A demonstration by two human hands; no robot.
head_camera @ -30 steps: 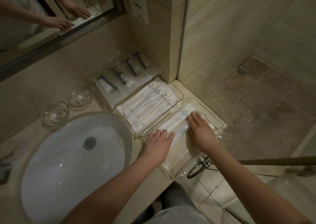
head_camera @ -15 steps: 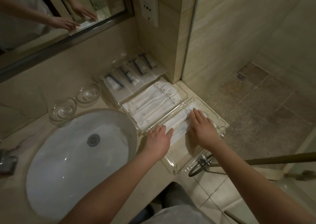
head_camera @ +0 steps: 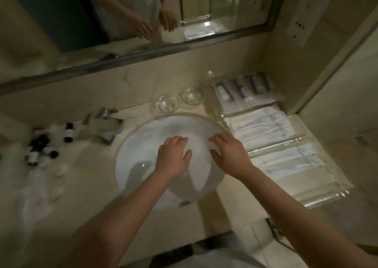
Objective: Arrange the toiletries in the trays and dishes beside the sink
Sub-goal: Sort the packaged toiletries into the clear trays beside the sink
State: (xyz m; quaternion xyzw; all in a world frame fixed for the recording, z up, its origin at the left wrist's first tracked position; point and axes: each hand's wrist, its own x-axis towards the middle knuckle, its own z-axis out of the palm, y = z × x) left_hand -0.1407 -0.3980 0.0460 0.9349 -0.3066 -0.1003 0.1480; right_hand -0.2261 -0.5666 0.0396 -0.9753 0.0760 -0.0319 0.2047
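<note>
Toiletry packets (head_camera: 263,129) are held by neither hand: left hand (head_camera: 173,158) and right hand (head_camera: 230,155) hover over the sink (head_camera: 141,143), fingers loosely spread, empty. The packets lie in clear trays (head_camera: 327,198) at right of frame. Two glass dishes (head_camera: 165,104) stand at the sink's upper edge; small bottles (head_camera: 68,132) lie at left.

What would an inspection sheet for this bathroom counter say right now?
Surface: beige stone counter around a white sink; the picture is blurred.
Job's things: three clear trays right of the sink, holding white packets and packeted tubes; two glass dishes look empty; small bottles loose left of the sink.
Clutter: crumpled clear plastic and small white pieces near the bottles.
Grips: left hand and right hand open over the sink, holding nothing.
Cables: nothing seen.
Surroundings: mirror above, tap behind the sink, wall at right.
</note>
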